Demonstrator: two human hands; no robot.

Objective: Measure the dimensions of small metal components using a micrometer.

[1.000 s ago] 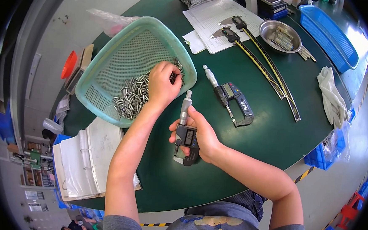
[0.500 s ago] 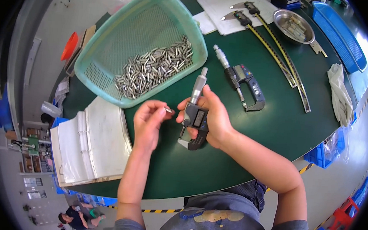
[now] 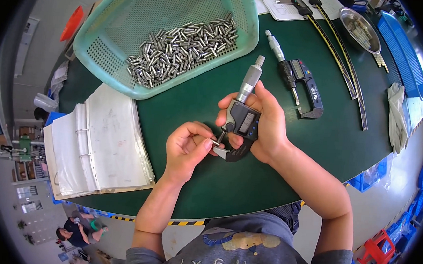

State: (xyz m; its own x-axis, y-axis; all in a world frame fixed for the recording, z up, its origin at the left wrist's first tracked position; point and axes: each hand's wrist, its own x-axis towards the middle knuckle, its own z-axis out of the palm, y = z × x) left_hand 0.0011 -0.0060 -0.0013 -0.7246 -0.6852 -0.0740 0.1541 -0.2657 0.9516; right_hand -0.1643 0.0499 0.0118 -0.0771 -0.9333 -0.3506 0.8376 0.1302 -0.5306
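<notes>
My right hand [image 3: 269, 123] is closed around a digital micrometer [image 3: 245, 120], its silver thimble pointing away from me. Between the thumb and fingers of my left hand [image 3: 188, 148] is a small metal pin [image 3: 214, 142], held at the gap between the micrometer's measuring faces. Whether both faces touch the pin is too small to tell. Beyond my hands, a green plastic basket [image 3: 110, 67] contains many similar short metal pins [image 3: 177, 52]. A second digital micrometer [image 3: 301, 84] lies on the green table [image 3: 332, 144] to the right of my right hand.
An open ring binder [image 3: 116, 140] lies at the left. Two calipers [image 3: 340, 52], a metal bowl [image 3: 346, 15] with small pieces, a blue basket [image 3: 401, 51] and a white glove [image 3: 397, 117] are at the right. A person [image 3: 75, 232] is at the far lower left.
My left hand has moved right, bringing the pin from beside the micrometer to its measuring gap. The head view has shifted, so the basket sits higher in the picture.
</notes>
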